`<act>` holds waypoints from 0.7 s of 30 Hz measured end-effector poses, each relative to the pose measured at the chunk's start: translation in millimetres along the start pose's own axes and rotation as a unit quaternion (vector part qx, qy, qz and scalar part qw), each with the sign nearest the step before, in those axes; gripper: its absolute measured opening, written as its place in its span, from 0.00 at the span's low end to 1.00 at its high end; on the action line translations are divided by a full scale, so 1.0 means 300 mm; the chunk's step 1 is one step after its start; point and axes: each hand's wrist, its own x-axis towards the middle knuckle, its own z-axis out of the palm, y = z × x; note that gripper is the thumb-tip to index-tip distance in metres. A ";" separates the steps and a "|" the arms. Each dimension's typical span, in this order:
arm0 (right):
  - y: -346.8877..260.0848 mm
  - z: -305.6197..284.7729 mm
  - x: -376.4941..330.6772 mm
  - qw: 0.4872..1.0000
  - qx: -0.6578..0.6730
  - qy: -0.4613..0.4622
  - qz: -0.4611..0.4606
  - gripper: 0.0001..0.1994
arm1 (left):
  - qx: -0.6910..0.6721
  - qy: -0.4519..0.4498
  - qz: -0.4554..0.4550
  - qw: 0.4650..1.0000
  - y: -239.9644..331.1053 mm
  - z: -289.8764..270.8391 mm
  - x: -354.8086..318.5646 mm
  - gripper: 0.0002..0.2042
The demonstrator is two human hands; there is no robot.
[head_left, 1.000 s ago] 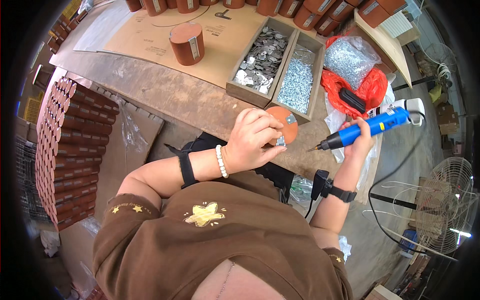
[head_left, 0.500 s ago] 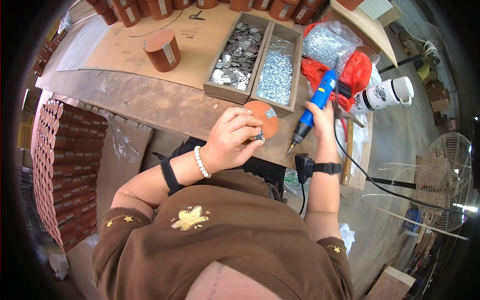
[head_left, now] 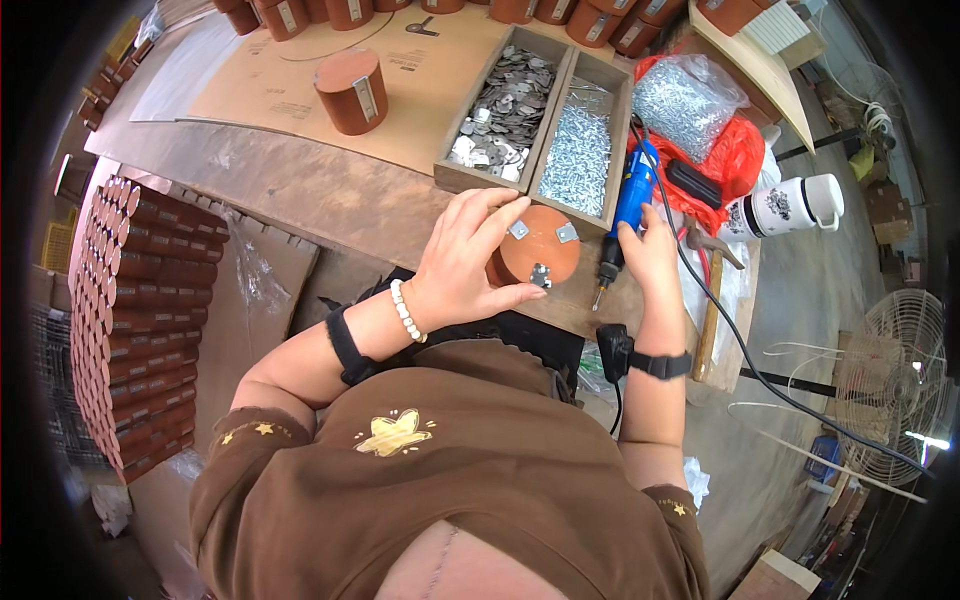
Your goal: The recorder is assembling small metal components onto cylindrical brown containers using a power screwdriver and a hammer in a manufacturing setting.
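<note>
My left hand is wrapped round the side of a reddish-brown cylinder at the table's front edge. Its fingers lie along the far left rim, and the thumb reaches a small dark metal plate on the near rim. Two more small metal plates, a left one and a right one, sit on the round top. Just right of the cylinder, my right hand holds a blue electric screwdriver, thumb against its body. The bit points down toward the table; some of the fingers are hidden.
Beyond the cylinder stands a wooden two-part box with metal plates and screws. To its right are a bag of screws, red plastic and a white bottle. Another cylinder stands on cardboard; stacked cylinders rise at left.
The screwdriver has swung more upright, close beside the box. My left fingers have moved from a pinch at the near metal plate to a spread hold round the cylinder, uncovering another plate.
</note>
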 end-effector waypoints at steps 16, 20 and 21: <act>-0.260 -0.033 -0.230 0.960 0.214 0.025 -0.181 0.09 | 0.053 -0.021 -0.038 0.998 0.007 -0.003 -0.019 0.36; -0.256 -0.026 -0.232 0.956 0.227 0.028 -0.181 0.09 | 0.060 -0.017 -0.031 0.998 0.006 -0.001 -0.021 0.34; -0.256 -0.027 -0.232 0.956 0.235 0.034 -0.172 0.08 | 0.055 -0.019 -0.026 0.998 0.003 -0.001 -0.017 0.34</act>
